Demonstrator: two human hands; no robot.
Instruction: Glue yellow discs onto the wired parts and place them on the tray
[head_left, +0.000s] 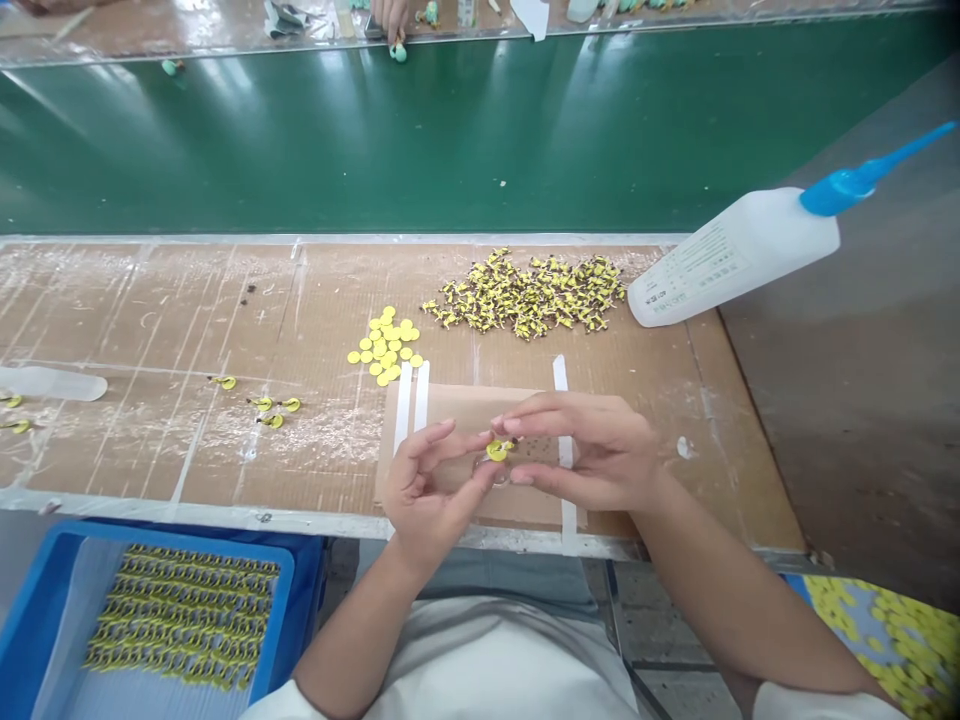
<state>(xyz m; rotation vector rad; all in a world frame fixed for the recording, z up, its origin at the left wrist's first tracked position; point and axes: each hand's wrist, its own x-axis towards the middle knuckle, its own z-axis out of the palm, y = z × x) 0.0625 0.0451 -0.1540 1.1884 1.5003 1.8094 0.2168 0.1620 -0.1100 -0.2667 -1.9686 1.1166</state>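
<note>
A yellow disc with a small yellow-and-dark figure on it (497,450) is pinched between the thumb and fingertips of my left hand (431,490). My right hand (600,450) is close on the other side, thumb and fingers apart. Its fingertips are at the figure's upper edge; whether they touch it I cannot tell. Beneath both hands lies a taped cardboard sheet (480,400), with a clear round thing partly hidden under the fingers. Loose yellow discs (382,345) are scattered beyond my left hand, and a heap of small yellow-and-dark figures (532,293) lies further back.
At the right stands a tilted glue bottle with a blue nozzle (735,255). Several finished-looking pieces (270,405) and another bottle (56,383) lie left. A blue tray (289,600) holds rows of pieces below. Across the green belt (450,140) is another person's hand (390,18).
</note>
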